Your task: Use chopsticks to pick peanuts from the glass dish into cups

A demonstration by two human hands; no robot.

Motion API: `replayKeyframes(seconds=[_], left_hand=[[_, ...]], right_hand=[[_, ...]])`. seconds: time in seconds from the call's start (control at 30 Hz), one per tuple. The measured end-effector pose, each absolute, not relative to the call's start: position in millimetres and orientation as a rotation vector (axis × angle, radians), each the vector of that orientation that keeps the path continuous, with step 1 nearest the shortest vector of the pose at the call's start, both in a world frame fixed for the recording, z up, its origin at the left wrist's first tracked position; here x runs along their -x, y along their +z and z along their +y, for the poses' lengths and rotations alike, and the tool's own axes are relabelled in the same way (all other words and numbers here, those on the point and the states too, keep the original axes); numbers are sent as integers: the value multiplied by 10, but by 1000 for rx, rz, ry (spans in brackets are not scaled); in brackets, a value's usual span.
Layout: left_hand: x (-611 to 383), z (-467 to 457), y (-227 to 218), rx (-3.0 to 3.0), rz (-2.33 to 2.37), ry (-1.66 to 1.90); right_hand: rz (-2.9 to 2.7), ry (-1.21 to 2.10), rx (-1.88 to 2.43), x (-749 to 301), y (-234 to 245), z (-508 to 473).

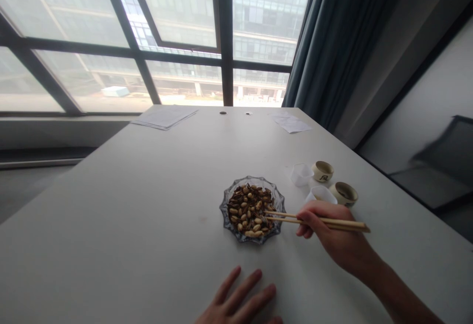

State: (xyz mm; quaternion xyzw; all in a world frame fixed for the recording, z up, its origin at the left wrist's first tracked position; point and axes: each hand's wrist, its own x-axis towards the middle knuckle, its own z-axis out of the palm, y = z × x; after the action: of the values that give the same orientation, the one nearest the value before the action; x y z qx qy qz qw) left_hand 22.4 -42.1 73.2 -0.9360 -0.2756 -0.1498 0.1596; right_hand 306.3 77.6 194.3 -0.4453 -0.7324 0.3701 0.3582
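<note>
R hand (320, 223) pinches wooden chopsticks (345, 224), tips in the pale-shelled nuts (244, 211) + dark seeds (254, 193). L hand (238, 300) has fingers spread over the white table (148, 215), near side of the scalloped glass bowl (226, 223) w/ the mix. Just R of bowl: 2 white cups (301, 175), 2 beige cups (322, 173). Papers (166, 117) at far end.

Set on a white tabletop (140, 200) — scalloped glass bowl (240, 237); to its right, two faceted white cups (301, 176) beside two beige cups (323, 176); toward the far edge — paper sheaf (166, 117) left, creased paper (291, 123) right.
</note>
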Motion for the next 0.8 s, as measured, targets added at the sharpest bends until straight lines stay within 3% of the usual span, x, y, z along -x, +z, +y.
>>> replayKeyframes(seconds=[0.47, 0.8], left_hand=[[-233, -422, 678, 2688, -776, -487], [-208, -422, 653, 2698, -778, -450]], right_hand=[[-1471, 1024, 1191, -3050, 1829, 751], [-1122, 444, 1246, -3905, 2125, 612]])
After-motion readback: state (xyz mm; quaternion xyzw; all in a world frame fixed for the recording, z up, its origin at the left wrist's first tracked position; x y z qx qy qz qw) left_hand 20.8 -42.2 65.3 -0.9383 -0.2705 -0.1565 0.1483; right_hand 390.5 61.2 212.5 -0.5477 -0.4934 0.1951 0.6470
